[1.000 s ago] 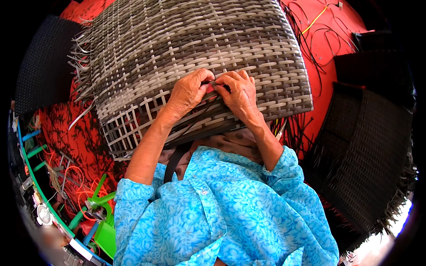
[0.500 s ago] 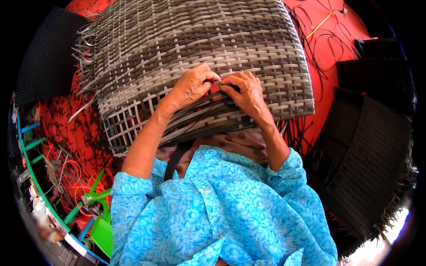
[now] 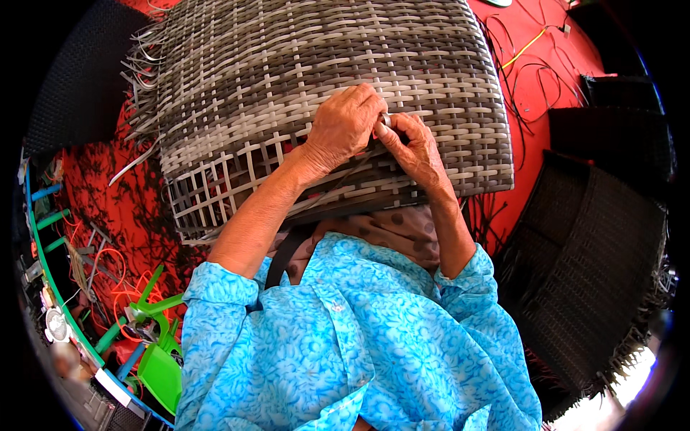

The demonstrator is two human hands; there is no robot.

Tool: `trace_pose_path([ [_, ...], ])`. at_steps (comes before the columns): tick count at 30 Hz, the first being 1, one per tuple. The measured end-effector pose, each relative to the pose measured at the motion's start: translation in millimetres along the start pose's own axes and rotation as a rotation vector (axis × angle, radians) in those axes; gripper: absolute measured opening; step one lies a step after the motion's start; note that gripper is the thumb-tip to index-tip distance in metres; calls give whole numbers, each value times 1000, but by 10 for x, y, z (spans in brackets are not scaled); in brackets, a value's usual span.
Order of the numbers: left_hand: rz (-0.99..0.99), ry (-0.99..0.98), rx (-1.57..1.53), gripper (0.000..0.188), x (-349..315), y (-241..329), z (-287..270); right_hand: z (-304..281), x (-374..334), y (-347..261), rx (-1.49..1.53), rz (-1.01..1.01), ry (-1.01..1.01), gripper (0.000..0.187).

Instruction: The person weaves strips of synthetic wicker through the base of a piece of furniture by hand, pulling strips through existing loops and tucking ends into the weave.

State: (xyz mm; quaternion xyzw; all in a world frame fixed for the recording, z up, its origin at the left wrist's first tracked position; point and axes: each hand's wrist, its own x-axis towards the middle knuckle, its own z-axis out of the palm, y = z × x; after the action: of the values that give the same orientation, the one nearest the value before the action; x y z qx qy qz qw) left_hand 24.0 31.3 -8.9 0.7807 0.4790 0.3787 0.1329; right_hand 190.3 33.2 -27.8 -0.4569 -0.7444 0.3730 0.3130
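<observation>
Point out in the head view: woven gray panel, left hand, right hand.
Woven gray panel (image 3: pixel 302 75): head view, on the woven upper surface, near its middle.
Left hand (image 3: pixel 345 123): head view, on the back of the hand.
Right hand (image 3: pixel 418 155): head view, on the back of the hand.

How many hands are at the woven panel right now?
2: the left hand over the near half of the woven panel, and the right hand just beside it, on the right. No other shows, though one beneath the panel would be hidden.
</observation>
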Motion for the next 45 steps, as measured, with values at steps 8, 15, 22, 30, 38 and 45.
trace_pose_path([
  [8,-308,-720,-646,27,104,-392,-334,-157,-32,-77,76,-78,-120,17],
  [15,-659,-936,-916,18,274,-417,-454,-207,-5,-18,67,-219,-191,11],
  [22,-416,-772,-698,11,241,-321,-583,-111,23,-132,-309,-327,-71,11],
  [30,247,-120,238,20,-167,-156,-301,30,131,-112,-184,-109,93,14],
  [38,65,217,82,21,-271,-86,-20,-255,156,-239,276,216,-319,37],
  [45,-167,25,-70,15,-312,-40,-302,-263,181,-261,163,243,-362,30],
])
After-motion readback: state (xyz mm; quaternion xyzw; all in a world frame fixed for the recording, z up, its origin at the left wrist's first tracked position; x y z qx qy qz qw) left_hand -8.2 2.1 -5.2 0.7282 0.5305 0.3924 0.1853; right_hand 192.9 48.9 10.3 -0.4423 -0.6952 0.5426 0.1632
